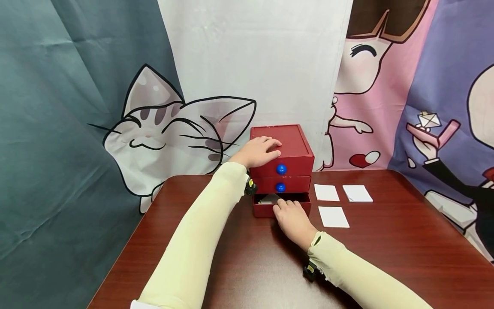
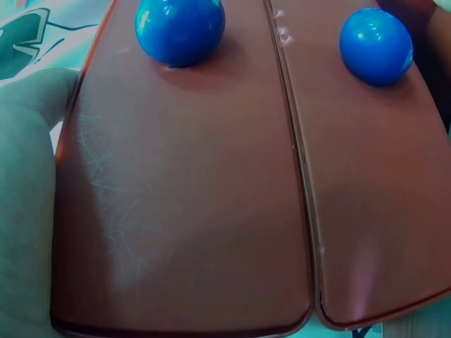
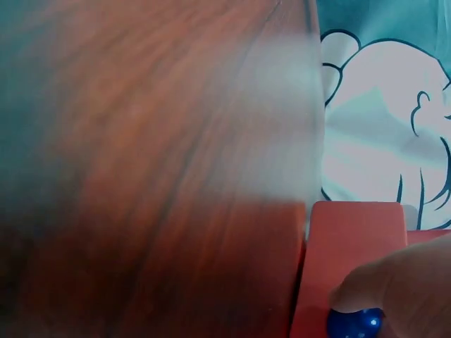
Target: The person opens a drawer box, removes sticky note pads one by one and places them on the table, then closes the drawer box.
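A red drawer box (image 1: 288,141) stands on the table with blue knobs on its drawer fronts. My left hand (image 1: 256,151) rests on its top near the left front edge, fingers extended. The left wrist view shows the top drawer's knob (image 2: 180,28), the middle drawer's knob (image 2: 376,47) and part of that hand (image 2: 28,204) against the top edge. The bottom drawer (image 1: 263,210) is pulled partly out, with something pale inside. My right hand (image 1: 293,221) is at its front; in the right wrist view its fingers (image 3: 373,289) grip the blue knob (image 3: 354,323).
Right of the box lie three white square pieces of paper or card: one near it (image 1: 326,192), one farther right (image 1: 357,193) and one in front (image 1: 333,217). Behind the brown table (image 1: 247,274) hangs a printed cloth (image 1: 247,51) with cartoon figures.
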### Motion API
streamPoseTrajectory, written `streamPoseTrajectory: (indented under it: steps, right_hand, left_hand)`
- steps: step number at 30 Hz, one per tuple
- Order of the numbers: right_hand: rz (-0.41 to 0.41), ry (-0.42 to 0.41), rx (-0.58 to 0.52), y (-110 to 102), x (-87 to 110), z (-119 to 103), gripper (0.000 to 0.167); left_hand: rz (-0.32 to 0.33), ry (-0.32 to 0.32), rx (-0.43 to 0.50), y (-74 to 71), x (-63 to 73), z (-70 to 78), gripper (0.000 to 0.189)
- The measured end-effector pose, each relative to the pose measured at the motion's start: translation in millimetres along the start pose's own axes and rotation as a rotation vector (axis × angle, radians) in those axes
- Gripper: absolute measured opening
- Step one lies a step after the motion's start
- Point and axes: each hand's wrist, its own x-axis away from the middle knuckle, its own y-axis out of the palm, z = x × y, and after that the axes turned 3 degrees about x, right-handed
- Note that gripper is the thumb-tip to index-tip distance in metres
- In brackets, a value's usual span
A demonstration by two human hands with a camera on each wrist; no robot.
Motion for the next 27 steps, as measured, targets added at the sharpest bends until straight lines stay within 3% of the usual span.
streamPoseTrajectory:
  steps: [7, 17, 22, 27]
  right_hand:
    - [0.015, -0.024, 0.012, -7, 5.5, -3, 0.011]
    - [0.011, -0.044, 0.003, -15, 11.2, -7, 0.012]
    - [0.015, -0.068, 0.024, -19, 11.1, -8, 0.018]
    - [0.013, -0.073, 0.052, -24, 9.9, -12, 0.014]
  left_hand:
    - [-0.023, -0.014, -0.015, 1.8, -5.6, -3.5, 0.051]
    - [0.0, -0.005, -0.005, -0.2, 0.4, 0.7, 0.049]
    - [-0.009, -0.005, -0.006, 1.2, -1.7, -0.7, 0.05]
    - [-0.012, -0.01, -0.008, 1.8, -2.6, -1.6, 0.05]
